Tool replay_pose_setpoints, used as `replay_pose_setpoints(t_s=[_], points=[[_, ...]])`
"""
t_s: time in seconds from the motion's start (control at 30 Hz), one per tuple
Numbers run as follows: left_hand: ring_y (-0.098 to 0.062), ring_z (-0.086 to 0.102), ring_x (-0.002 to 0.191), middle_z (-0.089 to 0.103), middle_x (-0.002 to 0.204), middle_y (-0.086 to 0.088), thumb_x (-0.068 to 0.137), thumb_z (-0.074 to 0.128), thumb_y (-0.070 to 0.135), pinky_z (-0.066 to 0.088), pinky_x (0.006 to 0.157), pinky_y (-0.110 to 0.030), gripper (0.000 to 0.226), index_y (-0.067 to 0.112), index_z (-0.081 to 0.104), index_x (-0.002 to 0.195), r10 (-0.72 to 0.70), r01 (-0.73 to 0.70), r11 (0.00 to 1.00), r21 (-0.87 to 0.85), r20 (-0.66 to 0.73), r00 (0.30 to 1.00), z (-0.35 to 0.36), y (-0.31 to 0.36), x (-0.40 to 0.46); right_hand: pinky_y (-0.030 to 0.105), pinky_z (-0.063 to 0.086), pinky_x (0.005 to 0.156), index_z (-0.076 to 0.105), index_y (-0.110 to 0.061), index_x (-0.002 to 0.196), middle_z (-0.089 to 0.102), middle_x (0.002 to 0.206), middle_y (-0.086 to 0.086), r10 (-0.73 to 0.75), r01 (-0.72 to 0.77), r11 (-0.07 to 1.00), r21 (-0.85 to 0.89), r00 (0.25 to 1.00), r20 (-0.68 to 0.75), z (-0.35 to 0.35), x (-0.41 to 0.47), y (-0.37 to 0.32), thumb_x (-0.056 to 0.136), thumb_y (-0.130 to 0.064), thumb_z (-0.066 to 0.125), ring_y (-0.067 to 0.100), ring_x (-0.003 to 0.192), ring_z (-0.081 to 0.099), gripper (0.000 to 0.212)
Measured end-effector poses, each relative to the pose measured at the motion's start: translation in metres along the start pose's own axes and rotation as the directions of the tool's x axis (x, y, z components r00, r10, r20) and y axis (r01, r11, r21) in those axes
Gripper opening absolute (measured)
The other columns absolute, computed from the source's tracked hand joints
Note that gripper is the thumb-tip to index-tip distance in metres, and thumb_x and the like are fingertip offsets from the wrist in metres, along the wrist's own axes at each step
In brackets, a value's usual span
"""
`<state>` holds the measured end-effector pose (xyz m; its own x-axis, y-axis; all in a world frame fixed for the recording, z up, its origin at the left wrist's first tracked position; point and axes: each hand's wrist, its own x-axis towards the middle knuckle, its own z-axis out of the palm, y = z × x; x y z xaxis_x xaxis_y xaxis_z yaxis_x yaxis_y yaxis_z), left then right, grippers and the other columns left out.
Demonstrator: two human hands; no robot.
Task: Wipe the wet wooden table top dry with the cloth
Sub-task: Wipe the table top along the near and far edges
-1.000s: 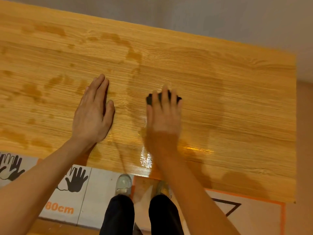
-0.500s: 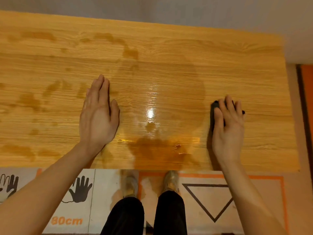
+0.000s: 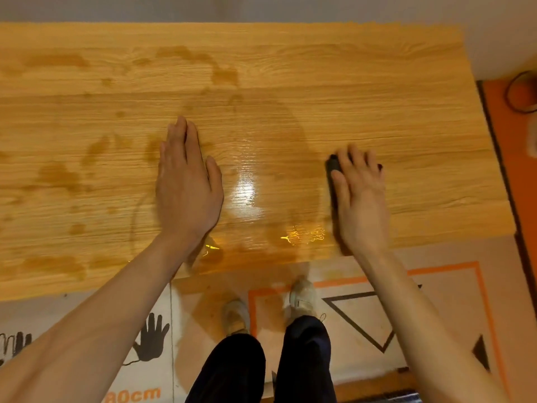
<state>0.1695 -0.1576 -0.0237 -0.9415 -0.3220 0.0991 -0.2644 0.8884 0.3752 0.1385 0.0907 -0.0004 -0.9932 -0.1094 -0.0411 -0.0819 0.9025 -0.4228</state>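
1. Light, grain-patterned wooden table top (image 3: 363, 91): darker damp blotches on its left part, a glossy wet sheen between the two hands.
2. Pale floor mat with orange lines, a black triangle and black handprints (image 3: 436, 315): lies below the near table edge.
3. Left hand (image 3: 187, 187): lies flat on the wood, fingers straight and together, holding nothing.
4. Right hand (image 3: 361, 196): presses flat with straight, slightly spread fingers on the cloth.
5. Small dark cloth (image 3: 333, 165): mostly hidden beneath the right hand, right of the sheen.

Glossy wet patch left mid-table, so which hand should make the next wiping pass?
Right. The right hand already presses the dark cloth flat beside the shiny wet patch. The left hand lies flat and bare on the wooden table top, holding nothing.
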Motion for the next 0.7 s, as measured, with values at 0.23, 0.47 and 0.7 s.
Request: replay_pose_setpoints(t_s=[0.23,0.47,0.7], points=[[-0.031,0.015,0.157,0.019,0.168,-0.017,0.108,0.03,0.024,0.009,0.129,-0.04,0.057,-0.002,0.022,0.158,-0.023,0.024,0.999,-0.023,0.019,1.0,-0.002,0.001,0.001,0.048,0.011,0.12,0.044,-0.008,0.144,0.03,0.156,0.012,0.335,-0.322,0.942,0.098,0.925,-0.181,-0.001,0.004,0.006,0.104,-0.027,0.031,0.034,0.147,0.018,0.046],[-0.027,0.014,0.157,0.018,0.168,-0.014,0.109,0.03,0.023,0.007,0.129,-0.037,0.056,0.0,0.021,0.159,-0.018,0.019,0.999,-0.048,0.004,1.0,-0.001,0.002,-0.001,0.041,0.002,0.121,0.043,-0.017,0.144,0.032,0.156,0.005,-0.038,0.036,0.999,-0.032,0.997,-0.073,0.065,-0.037,-0.109,0.103,-0.035,0.019,0.026,0.148,0.018,0.051],[-0.028,0.018,0.156,0.023,0.167,-0.014,0.109,0.034,0.023,0.009,0.129,-0.039,0.053,0.0,0.029,0.157,0.012,-0.01,0.992,-0.123,0.019,1.0,-0.005,-0.003,-0.001,0.049,0.021,0.118,0.048,-0.011,0.141,0.041,0.151,0.009,-0.06,0.059,0.997,-0.048,0.997,-0.039,0.007,-0.021,0.001,0.103,-0.03,0.033,0.032,0.143,0.029,0.045]])
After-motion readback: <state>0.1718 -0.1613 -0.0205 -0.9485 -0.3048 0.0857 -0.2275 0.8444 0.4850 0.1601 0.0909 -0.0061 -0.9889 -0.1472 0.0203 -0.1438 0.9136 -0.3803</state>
